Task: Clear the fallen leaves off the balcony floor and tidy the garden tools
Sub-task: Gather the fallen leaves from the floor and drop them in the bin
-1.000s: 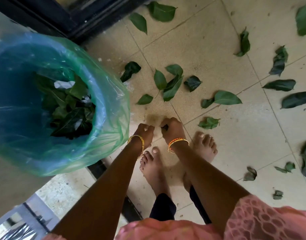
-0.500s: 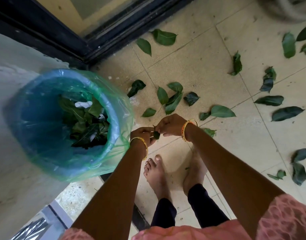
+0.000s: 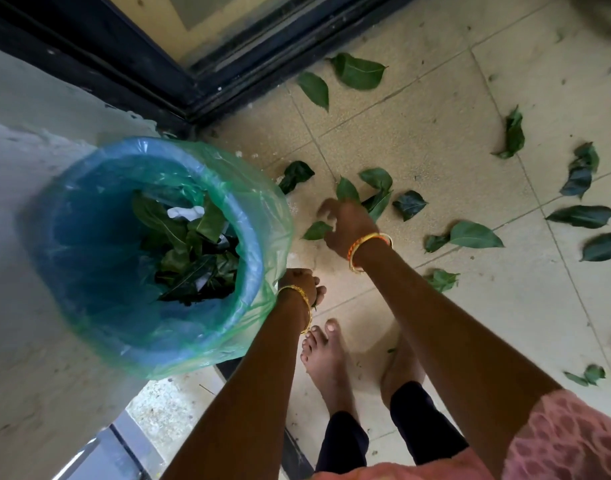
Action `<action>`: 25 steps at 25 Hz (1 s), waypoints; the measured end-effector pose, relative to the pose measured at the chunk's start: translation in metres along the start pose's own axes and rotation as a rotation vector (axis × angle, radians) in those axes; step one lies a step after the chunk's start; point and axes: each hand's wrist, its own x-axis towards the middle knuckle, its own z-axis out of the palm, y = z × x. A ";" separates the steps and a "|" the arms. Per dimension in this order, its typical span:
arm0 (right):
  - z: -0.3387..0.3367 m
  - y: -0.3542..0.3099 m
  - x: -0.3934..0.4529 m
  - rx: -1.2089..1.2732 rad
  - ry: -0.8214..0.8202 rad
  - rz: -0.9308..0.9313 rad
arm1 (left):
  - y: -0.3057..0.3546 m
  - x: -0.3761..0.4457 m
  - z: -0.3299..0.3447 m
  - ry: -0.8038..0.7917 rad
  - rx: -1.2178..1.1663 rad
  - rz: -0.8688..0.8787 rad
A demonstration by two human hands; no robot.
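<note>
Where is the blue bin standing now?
In the head view the blue bin stands at the left, below the dark door frame, with the left hand beside its rim.

Right hand (image 3: 349, 226) reaches w/ spread fingers over floor leaves (image 3: 373, 192); left hand (image 3: 302, 285) curled beside lined bin (image 3: 255, 244).
</note>
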 end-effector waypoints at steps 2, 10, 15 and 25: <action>-0.006 -0.013 0.033 -0.247 0.077 -0.156 | 0.004 0.012 -0.002 0.047 0.006 -0.028; 0.030 0.006 0.083 -0.227 0.227 -0.317 | 0.019 0.035 -0.006 0.020 0.088 0.048; 0.012 0.024 0.050 0.124 0.353 -0.246 | 0.025 0.008 0.005 -0.035 -0.057 0.003; -0.002 0.024 -0.065 0.455 0.033 -0.110 | 0.014 -0.019 0.047 -0.091 -0.091 -0.010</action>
